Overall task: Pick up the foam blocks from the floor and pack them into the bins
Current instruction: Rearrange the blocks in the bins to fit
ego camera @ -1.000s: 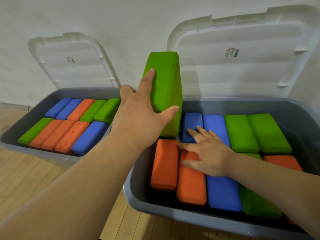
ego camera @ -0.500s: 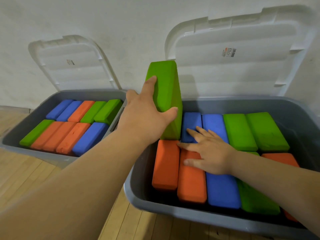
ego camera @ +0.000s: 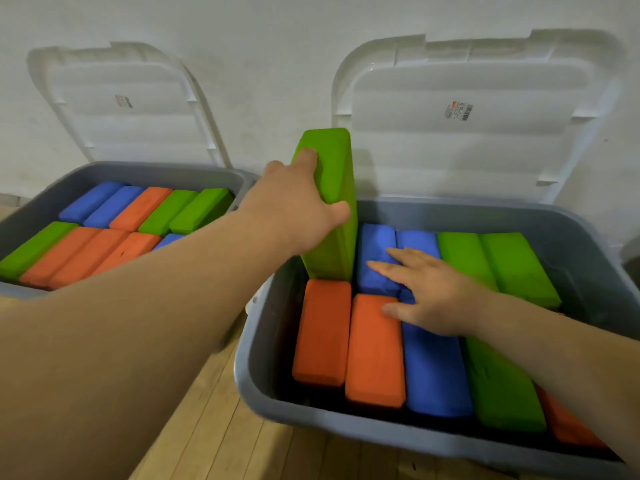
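My left hand [ego camera: 294, 209] grips an upright green foam block [ego camera: 334, 209], thumb on its near face and fingers on its left side. The block stands on end in the back left corner of the right grey bin [ego camera: 346, 427]. My right hand [ego camera: 429, 292] lies flat with spread fingers on the packed blocks, pressing a blue block [ego camera: 375, 258] and an orange block [ego camera: 374, 351]. The right bin holds several orange, blue and green blocks lying flat. The left grey bin [ego camera: 138, 169] is filled with several blocks in two rows.
Both bins have white lids [ego camera: 467, 109] swung open and leaning on the white wall behind. The left lid [ego camera: 121, 109] stands behind the left bin. Wooden floor [ego camera: 221, 441] shows between and in front of the bins.
The green block has sunk lower into the right bin's back left corner with my left hand on it. My right hand stays on the blocks.
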Demonstrator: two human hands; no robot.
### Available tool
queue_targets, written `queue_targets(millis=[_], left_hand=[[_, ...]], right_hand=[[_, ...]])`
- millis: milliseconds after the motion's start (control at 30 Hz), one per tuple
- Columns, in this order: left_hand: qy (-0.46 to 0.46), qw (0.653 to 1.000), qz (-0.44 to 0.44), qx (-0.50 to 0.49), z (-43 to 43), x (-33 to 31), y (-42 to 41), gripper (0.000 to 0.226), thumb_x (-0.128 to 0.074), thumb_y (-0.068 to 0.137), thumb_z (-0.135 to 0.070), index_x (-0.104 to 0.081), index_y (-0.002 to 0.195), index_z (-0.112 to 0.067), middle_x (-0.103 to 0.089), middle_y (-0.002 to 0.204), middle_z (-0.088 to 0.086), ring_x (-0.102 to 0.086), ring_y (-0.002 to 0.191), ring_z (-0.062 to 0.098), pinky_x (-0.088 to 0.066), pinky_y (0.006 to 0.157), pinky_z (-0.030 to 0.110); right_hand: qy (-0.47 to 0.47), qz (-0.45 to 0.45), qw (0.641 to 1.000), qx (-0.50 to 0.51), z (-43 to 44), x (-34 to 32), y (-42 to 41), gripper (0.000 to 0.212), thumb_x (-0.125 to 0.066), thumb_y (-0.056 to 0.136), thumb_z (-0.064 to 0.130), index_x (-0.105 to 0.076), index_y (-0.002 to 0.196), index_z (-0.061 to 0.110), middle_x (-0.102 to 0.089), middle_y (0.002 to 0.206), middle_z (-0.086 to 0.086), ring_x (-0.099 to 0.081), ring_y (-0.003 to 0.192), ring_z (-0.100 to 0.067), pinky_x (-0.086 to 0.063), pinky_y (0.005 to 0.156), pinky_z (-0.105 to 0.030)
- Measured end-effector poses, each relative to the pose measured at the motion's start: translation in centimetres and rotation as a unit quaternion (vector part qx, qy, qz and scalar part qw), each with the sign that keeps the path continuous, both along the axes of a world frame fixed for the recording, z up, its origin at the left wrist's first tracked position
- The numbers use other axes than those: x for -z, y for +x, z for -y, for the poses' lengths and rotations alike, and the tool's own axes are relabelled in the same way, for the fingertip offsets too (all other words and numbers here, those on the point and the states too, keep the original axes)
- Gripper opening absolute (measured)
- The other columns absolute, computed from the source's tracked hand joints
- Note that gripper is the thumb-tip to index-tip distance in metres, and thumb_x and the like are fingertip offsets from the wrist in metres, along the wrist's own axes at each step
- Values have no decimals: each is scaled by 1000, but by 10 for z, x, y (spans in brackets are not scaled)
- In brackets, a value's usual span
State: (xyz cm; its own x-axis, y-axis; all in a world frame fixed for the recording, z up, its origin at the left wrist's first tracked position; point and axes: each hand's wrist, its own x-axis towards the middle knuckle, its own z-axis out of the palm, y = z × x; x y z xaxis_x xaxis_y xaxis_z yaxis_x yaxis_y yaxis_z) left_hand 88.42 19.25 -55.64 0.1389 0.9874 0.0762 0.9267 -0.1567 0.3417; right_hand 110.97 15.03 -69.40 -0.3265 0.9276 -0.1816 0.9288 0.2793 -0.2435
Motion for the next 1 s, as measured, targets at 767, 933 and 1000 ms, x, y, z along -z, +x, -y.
queue_targets(millis=[767, 933, 1000], left_hand=[[-57, 997, 22, 45, -2, 73, 25, 92, -49, 90, -74, -7, 163, -37, -30, 152, 20, -46, 134, 41, -36, 113, 42], [-33, 997, -22, 69, -18, 58, 17, 84, -60, 91, -58, -22, 162, -33, -50, 150, 16, -48, 135, 33, -39, 106, 34], [-57, 995, -35, 69, -23, 58, 16, 84, -56, 92, -57, -15, 162, -36, -47, 149, 21, -49, 131, 36, -40, 104, 36]], right_hand=[[14, 63, 987, 147, -15, 17, 11, 84, -37, 89, 80, -14, 161, 43, -13, 170, -4, -14, 156, -29, -15, 124, -54], [26, 37, 987, 157, -22, 8, 15, 80, -39, 92, 74, -18, 161, 41, -16, 170, -3, -16, 156, -27, -16, 124, -52], [47, 37, 984, 165, -27, 4, 18, 78, -38, 91, 73, -21, 160, 41, -19, 169, -4, -18, 155, -30, -17, 124, -53]])
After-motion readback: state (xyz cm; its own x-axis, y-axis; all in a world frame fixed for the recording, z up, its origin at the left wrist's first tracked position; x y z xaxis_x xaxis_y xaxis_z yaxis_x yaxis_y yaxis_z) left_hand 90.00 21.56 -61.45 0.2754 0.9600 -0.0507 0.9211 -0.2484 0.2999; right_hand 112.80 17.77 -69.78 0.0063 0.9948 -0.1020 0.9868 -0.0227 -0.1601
